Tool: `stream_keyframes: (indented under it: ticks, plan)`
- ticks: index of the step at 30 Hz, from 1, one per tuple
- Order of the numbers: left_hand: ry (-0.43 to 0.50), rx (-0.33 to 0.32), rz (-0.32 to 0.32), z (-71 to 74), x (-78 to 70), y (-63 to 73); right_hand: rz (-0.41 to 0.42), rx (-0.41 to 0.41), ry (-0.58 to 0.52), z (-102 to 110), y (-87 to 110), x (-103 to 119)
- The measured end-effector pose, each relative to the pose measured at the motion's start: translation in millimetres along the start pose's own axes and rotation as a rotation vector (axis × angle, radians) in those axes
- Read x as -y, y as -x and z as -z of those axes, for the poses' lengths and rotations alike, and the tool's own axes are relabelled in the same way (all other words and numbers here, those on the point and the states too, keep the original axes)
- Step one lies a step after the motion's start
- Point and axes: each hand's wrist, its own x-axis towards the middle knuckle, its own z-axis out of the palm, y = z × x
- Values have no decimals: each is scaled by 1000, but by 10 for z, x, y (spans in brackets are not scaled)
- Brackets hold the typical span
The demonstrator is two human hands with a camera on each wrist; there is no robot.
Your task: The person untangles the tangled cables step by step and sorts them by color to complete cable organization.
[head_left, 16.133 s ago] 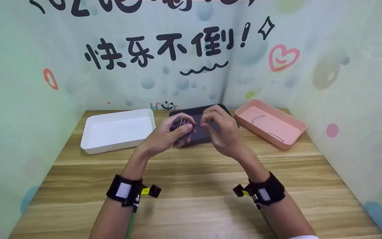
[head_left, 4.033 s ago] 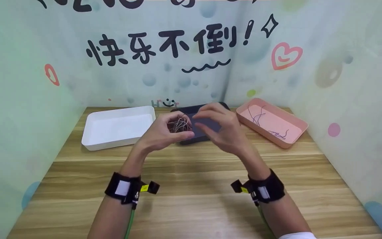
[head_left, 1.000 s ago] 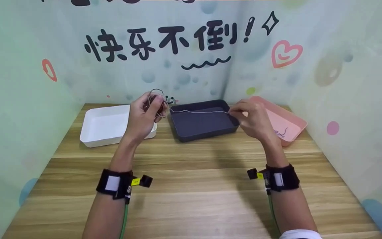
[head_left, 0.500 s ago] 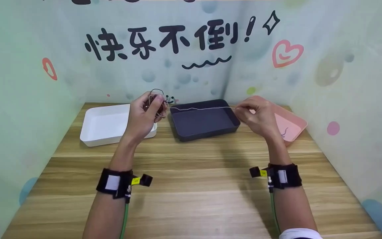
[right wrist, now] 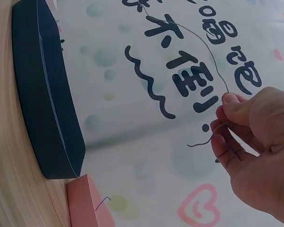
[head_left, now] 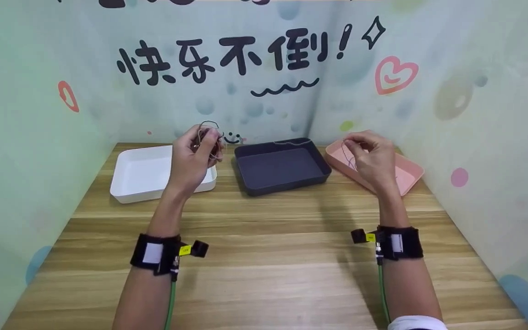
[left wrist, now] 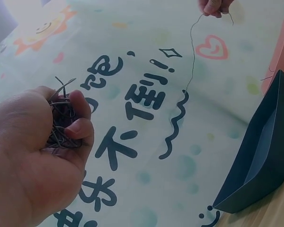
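Note:
My left hand (head_left: 186, 162) holds a tangled bundle of thin strings (left wrist: 64, 125) in its curled fingers, raised in front of the white tray (head_left: 142, 172). A few loops stick out past the thumb. Between thumb and fingers, my right hand (head_left: 375, 158) pinches one thin grey string (right wrist: 211, 53) near one end, a short tail poking out below. The long part trails leftward above the dark tray (head_left: 282, 169), its far end apart from the bundle. In the head view the right hand overlaps the pink tray (head_left: 409, 176), where a few purple strings (head_left: 350, 160) show.
White, dark and pink trays stand in a row along the back of the wooden table (head_left: 264, 256). A printed curtain (head_left: 227, 105) rises behind them and on both sides. Wrist straps with cameras and green cables (head_left: 171, 298) sit on both forearms.
The grey string, stretched between both hands half a second ago, has come out of the bundle. My right hand has moved right, my left slightly left. Purple strings in the pink tray have increased since the first frame.

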Motion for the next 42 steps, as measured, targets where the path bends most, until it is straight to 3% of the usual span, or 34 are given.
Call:
stream_keyframes:
  ticks: [7, 15, 18, 23, 26, 32, 37, 42]
  plan:
    - [-3, 15, -4, -15, 21, -12, 133, 84, 120, -109, 13, -18]
    - [-17, 61, -13, -66, 28, -15, 196, 284, 222, -523, 30, -148]
    - [-13, 75, -7, -83, 26, -10, 174, 386, 237, -634, -14, -197]
    - [-12, 102, 7, -103, 10, -6, 62, 549, 314, -740, -117, -273]
    - [-7, 121, 15, -113, 7, -7, 63, 561, 430, -805, -180, -338]
    - [-21, 147, 34, -133, 38, 5, 89, 483, 597, -950, -210, -516]
    - [-18, 183, 48, -142, 78, 23, 1, 504, 546, -960, -130, -593]
    - [4, 196, 58, -133, 91, 22, -20, 534, 420, -883, -73, -518]
